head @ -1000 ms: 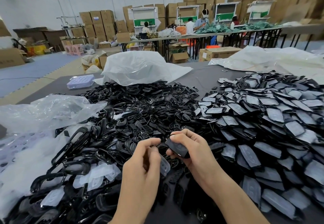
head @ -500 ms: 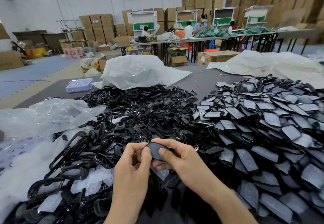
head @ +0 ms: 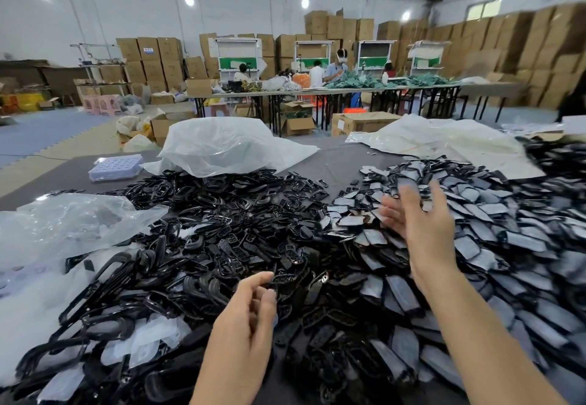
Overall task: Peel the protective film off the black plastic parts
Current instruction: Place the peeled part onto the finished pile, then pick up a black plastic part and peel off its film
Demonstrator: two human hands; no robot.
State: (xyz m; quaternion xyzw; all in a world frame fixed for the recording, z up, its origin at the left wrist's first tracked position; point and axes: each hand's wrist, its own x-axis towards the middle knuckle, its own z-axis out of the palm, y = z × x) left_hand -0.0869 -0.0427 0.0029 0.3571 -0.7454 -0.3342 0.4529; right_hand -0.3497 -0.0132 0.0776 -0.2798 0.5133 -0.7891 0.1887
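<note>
A heap of black plastic parts with greyish film (head: pixel 494 246) covers the right half of the table. To its left lies a heap of bare glossy black parts and frames (head: pixel 228 230). My right hand (head: pixel 421 224) is stretched out over the near-left edge of the filmed heap. Its fingers are spread and blurred, and it holds nothing. My left hand (head: pixel 250 312) hovers lower, above the bare parts, with loosely curled fingers and nothing plainly in them. Loose peeled films (head: pixel 149 341) lie at the lower left.
Crumpled clear plastic bags lie at the back centre (head: pixel 228 147), at the left (head: pixel 73 224) and at the back right (head: pixel 437 141). A pale plastic tray (head: pixel 115 166) sits on the grey table (head: pixel 336 163). Beyond are long tables, seated people and stacked cartons.
Both hands held one black part close together before. Now they are apart: my right hand has reached forward and right over the filmed heap, and the part is out of both hands.
</note>
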